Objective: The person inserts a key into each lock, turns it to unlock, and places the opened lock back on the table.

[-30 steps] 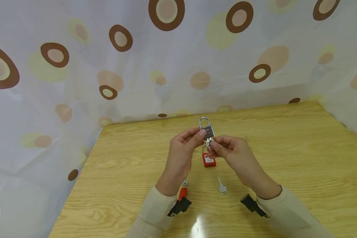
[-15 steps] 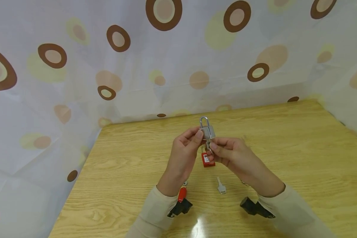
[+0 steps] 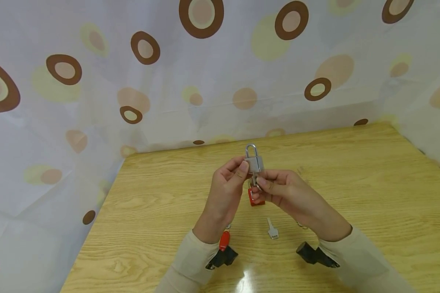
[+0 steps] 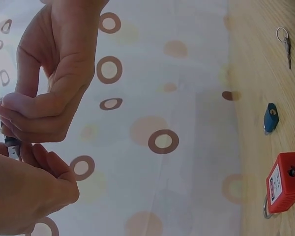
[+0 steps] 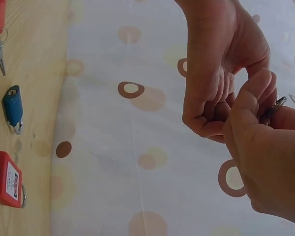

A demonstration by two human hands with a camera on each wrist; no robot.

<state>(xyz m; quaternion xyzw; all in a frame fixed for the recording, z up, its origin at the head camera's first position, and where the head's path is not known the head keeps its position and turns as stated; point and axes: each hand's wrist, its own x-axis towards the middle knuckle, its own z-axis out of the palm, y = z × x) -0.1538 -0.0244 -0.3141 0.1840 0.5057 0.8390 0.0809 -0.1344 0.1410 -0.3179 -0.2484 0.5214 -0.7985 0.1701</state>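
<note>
In the head view my left hand (image 3: 223, 193) grips the body of a silver padlock (image 3: 255, 164), its shackle pointing up and looking closed. Just below the body, my right hand (image 3: 295, 197) pinches a key (image 3: 254, 179) at the bottom of the padlock. How deep the key sits cannot be seen. Both hands are raised above the table. In the wrist views the fingers cover most of the padlock and key. A red padlock (image 3: 256, 199) with a white label stands behind my right fingertips, partly hidden.
On the wooden table (image 3: 161, 211) lie a loose key (image 3: 273, 230) and a red key fob (image 3: 224, 241), partly behind my left wrist. A blue padlock (image 4: 271, 118) stands beside the red one in the wrist views. A patterned sheet (image 3: 205, 89) hangs behind.
The silver padlock has turned about its upright axis, from its dark labelled face to a plain grey side. My right fingers have shifted slightly with the key. Both hands keep their hold.
</note>
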